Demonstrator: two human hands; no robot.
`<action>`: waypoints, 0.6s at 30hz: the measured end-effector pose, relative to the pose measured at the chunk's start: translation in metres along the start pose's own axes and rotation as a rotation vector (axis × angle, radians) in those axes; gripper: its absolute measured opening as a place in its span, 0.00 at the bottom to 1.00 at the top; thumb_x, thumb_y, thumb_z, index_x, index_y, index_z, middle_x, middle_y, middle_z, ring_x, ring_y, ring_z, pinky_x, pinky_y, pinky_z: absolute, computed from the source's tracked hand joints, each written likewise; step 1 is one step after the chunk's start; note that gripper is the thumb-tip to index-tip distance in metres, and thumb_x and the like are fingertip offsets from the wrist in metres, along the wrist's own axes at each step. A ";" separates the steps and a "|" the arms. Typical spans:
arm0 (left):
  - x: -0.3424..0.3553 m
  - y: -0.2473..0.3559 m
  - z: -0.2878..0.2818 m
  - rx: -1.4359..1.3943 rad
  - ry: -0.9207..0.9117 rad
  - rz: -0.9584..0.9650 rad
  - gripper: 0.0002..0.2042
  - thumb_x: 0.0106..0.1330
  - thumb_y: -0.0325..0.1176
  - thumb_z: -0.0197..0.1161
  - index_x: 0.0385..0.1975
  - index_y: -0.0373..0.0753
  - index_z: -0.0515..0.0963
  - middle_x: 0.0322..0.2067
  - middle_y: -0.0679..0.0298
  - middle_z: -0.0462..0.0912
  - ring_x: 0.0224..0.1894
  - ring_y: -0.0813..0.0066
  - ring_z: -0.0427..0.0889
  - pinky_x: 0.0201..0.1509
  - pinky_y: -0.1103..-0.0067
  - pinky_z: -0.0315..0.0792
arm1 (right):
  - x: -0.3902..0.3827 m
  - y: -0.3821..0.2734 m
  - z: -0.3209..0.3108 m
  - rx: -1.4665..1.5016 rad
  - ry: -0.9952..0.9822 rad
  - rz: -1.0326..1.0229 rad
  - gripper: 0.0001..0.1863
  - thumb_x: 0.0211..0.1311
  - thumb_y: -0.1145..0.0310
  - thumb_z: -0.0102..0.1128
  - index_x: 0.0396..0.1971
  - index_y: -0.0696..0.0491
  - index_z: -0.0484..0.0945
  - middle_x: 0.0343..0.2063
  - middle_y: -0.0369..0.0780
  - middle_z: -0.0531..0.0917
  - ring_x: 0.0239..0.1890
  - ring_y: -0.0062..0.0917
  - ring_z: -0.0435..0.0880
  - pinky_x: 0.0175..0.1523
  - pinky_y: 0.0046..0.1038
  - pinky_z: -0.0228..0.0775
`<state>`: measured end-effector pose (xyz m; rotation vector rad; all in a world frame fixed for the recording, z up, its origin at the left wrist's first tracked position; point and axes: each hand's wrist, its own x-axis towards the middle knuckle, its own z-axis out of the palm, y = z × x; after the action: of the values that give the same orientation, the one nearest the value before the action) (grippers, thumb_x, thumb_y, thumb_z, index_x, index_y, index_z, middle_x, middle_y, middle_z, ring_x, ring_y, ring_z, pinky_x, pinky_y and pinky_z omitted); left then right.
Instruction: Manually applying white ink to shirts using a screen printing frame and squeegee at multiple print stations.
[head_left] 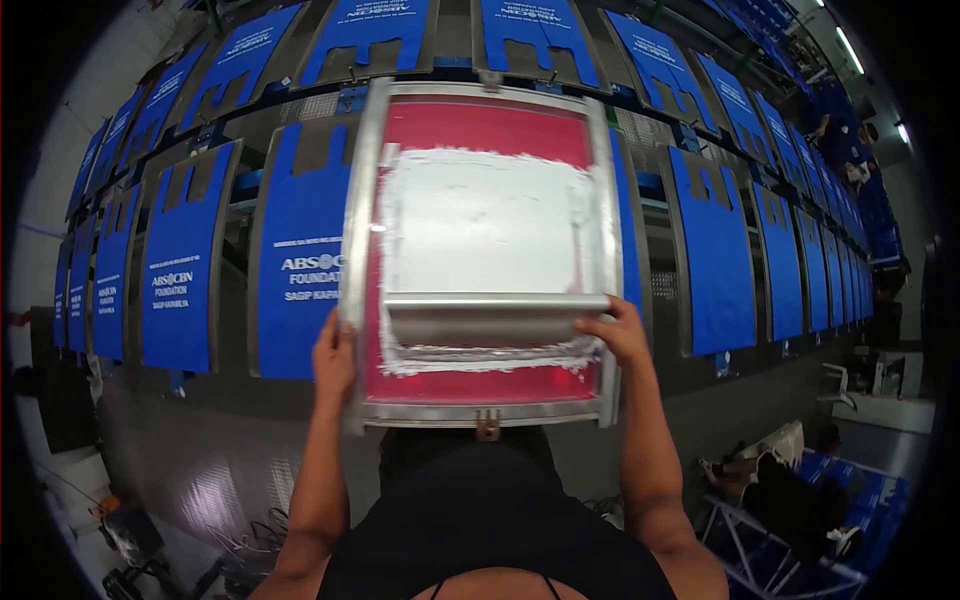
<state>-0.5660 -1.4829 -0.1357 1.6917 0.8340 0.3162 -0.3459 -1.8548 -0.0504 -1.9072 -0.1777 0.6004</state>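
Note:
In front of me is a screen printing frame (357, 240) with metal sides and a red mesh (480, 122). White ink (480, 215) covers the middle of the mesh, ragged at its edges. A long metal squeegee (490, 322) lies across the near part of the ink. My left hand (334, 362) is closed on the frame's left side, its fingertips partly hidden. On the other side, my right hand (622, 332) grips the frame's right rail, its thumb reaching over onto the squeegee's right end. The frame looks slightly smeared by motion.
Blue bags with cut-out handles (180, 265) lie flat on boards in two long rows, left and right. Those at left bear white print; a near-row bag at right (712, 260) looks plain. At lower right, a person (790, 500) is beside stacked blue material.

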 end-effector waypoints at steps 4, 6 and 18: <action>-0.036 0.020 0.106 0.006 -0.011 -0.019 0.22 0.69 0.40 0.54 0.56 0.32 0.69 0.45 0.54 0.80 0.46 0.75 0.76 0.51 0.80 0.69 | -0.012 0.034 -0.098 0.065 0.020 0.044 0.17 0.38 0.75 0.73 0.34 0.59 0.81 0.29 0.38 0.83 0.34 0.22 0.81 0.43 0.26 0.73; -0.051 0.027 0.134 0.042 -0.003 -0.050 0.21 0.69 0.41 0.54 0.56 0.32 0.70 0.45 0.53 0.80 0.46 0.75 0.76 0.51 0.80 0.69 | -0.008 0.047 -0.129 0.062 0.004 0.033 0.17 0.38 0.75 0.73 0.34 0.60 0.81 0.29 0.38 0.83 0.34 0.22 0.80 0.43 0.26 0.73; -0.041 0.048 0.180 0.033 0.059 -0.058 0.21 0.68 0.40 0.54 0.57 0.34 0.69 0.48 0.53 0.78 0.49 0.71 0.76 0.53 0.78 0.69 | 0.047 0.071 -0.175 -0.050 -0.075 0.004 0.22 0.40 0.65 0.75 0.36 0.60 0.81 0.29 0.40 0.83 0.33 0.21 0.80 0.42 0.25 0.72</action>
<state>-0.4692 -1.6471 -0.1359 1.6918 0.9347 0.3155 -0.2315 -2.0100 -0.0777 -1.9352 -0.2392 0.6769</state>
